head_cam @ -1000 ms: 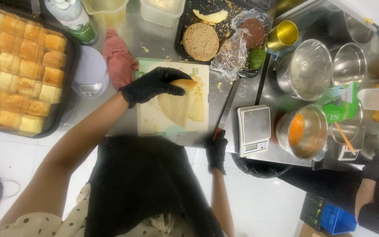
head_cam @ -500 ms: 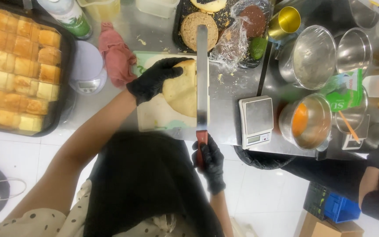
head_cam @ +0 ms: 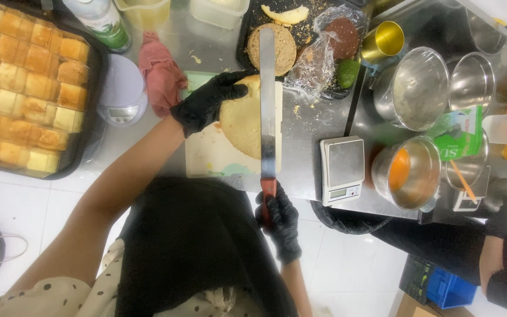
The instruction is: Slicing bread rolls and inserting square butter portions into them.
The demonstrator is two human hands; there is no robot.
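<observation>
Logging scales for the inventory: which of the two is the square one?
The silver scale right of the cutting board; the white scale beside the pink cloth is round.
</observation>
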